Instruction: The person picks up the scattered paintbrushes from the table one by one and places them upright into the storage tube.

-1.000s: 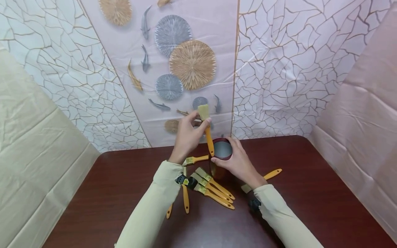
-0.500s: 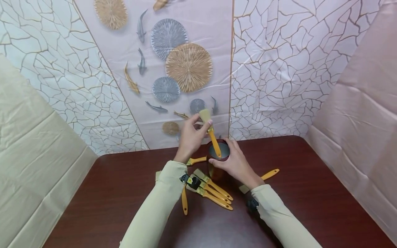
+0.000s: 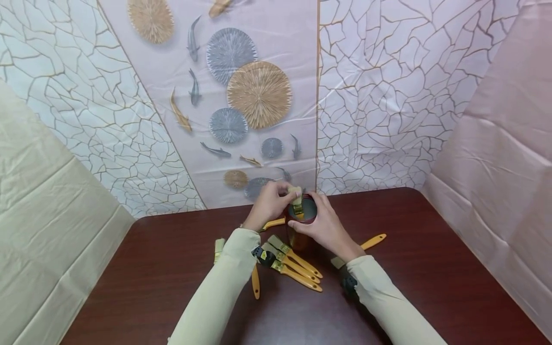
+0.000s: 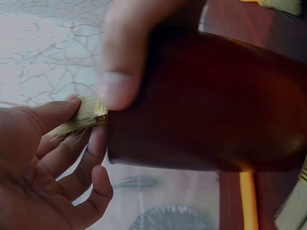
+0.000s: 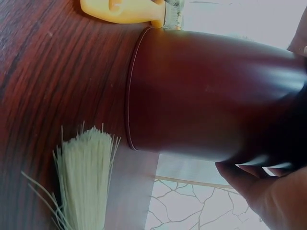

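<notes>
My left hand pinches a paintbrush by its pale bristles. Its orange handle points down inside a dark red cup, and the gold ferrule is level with the rim. Thumb and fingers of my right hand grip the cup near its top. The cup stands upright on the table. In the left wrist view, bristles show between my left thumb and fingers at the cup's mouth, the handle hidden inside. The cup's glossy wall fills much of the right wrist view.
Three paintbrushes lie side by side before the cup on the brown table. Another brush handle lies left of it, a brush to the right. Near my left sleeve are bristles and a handle. Patterned cloth hangs behind.
My left hand has moved down and slightly right, lowering the paintbrush handle-first from above the rim into the cup. My right hand keeps its grip on the cup.
</notes>
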A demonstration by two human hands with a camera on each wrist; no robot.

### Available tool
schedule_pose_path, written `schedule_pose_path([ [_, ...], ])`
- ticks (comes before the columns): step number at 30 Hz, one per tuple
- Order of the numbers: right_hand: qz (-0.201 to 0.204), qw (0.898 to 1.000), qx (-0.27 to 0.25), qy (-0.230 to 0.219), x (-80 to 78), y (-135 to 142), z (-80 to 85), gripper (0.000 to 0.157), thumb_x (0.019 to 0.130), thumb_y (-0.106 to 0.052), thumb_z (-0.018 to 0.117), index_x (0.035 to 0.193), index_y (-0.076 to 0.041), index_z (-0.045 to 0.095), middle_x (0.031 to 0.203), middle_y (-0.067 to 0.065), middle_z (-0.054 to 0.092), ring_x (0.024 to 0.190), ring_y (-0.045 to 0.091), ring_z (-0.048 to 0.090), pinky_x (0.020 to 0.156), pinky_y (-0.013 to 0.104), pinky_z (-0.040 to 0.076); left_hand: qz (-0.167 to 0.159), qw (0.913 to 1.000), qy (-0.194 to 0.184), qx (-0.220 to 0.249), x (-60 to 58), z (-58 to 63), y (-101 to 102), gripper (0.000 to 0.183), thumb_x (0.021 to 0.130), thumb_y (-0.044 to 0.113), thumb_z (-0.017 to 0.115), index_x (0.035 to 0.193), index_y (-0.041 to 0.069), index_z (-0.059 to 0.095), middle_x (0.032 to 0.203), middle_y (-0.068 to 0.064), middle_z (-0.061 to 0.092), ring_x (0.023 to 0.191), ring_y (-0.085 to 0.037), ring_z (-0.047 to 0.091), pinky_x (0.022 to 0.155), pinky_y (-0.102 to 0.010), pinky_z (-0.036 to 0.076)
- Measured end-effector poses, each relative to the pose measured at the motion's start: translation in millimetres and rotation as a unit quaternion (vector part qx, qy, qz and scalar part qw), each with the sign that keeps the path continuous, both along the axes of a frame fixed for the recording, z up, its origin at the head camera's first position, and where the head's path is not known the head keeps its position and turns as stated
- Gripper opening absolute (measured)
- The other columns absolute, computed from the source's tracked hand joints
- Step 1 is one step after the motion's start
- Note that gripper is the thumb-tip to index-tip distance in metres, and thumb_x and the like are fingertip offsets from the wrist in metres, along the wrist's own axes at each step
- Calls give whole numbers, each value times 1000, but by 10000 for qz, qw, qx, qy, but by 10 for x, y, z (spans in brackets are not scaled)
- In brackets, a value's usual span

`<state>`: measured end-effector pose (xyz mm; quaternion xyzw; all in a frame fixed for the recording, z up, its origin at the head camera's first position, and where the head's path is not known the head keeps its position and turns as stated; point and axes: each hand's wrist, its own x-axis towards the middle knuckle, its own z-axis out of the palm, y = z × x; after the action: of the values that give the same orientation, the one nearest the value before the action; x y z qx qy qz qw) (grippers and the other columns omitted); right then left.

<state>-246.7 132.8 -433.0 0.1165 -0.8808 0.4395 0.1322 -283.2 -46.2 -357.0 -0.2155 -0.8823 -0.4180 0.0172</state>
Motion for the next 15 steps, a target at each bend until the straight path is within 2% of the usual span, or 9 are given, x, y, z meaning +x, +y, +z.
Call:
schedule_pose_path([
  [5, 20, 10000, 38, -24, -1, 6, -5, 100, 81, -54, 89, 157, -11, 40, 138, 12, 47, 113, 30, 59, 91, 47, 57, 18, 9999, -93, -101, -27, -122, 19, 24, 104, 35, 69, 108, 17, 84, 112, 0, 79, 87, -16, 67, 79, -34, 54],
  [8, 27, 10000, 40, -7, -7, 9, -10, 101, 81, -55, 89, 158, -11, 40, 141, 13, 46, 113, 31, 59, 91, 47, 57, 99, 9998, 6, -143, -63, -183, 31, 25, 104, 36, 69, 112, 17, 84, 113, 0, 79, 88, -15, 68, 80, -36, 56],
  [15, -20, 10000, 79, 26, -33, 2, -11, 99, 82, -53, 89, 157, -9, 41, 142, 13, 46, 112, 31, 58, 91, 47, 56, 196, 9993, 306, 10, -142, -313, 0, 26, 103, 32, 71, 124, 18, 77, 111, -1, 70, 82, -15, 65, 70, -34, 56],
])
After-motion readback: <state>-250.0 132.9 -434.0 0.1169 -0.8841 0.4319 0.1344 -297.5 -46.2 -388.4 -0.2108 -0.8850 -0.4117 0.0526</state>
